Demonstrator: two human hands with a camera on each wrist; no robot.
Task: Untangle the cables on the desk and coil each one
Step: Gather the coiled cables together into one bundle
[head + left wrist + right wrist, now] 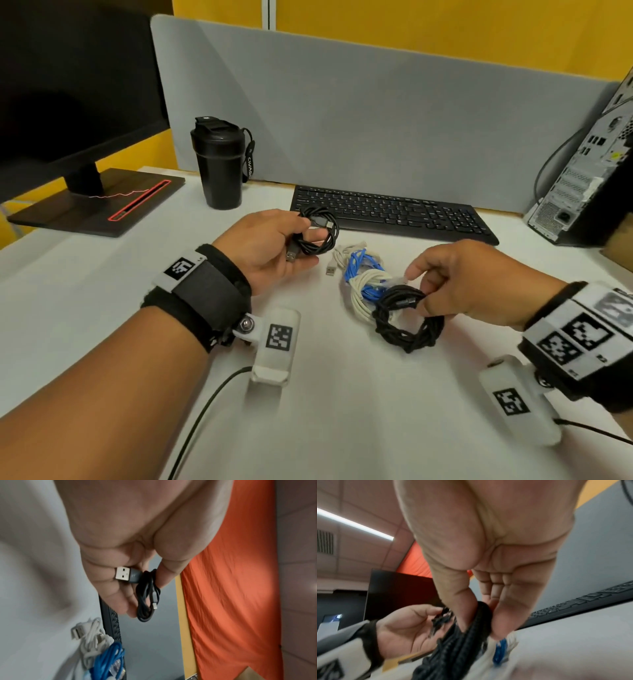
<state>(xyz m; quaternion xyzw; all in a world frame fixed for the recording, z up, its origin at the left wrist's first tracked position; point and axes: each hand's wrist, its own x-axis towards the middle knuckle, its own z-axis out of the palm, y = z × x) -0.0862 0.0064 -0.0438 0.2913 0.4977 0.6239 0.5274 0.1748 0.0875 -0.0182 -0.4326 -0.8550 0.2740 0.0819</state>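
My left hand (274,246) holds a small coil of thin black USB cable (317,234) above the desk; its fingers curl round the loops, and the USB plug (122,574) lies against the fingers. My right hand (455,277) pinches a thicker coil of black braided cable (407,322) between thumb and fingers (501,618), its lower loops at the desk. Between the hands lies a bundle of white cable (363,291) and blue cable (363,270), wound together. A white USB plug (330,270) sticks out at the bundle's left.
A black keyboard (394,214) lies just behind the cables. A black shaker bottle (221,164) stands at the back left beside a monitor stand (99,202). A computer tower (589,164) stands at the right, a grey partition (376,102) behind.
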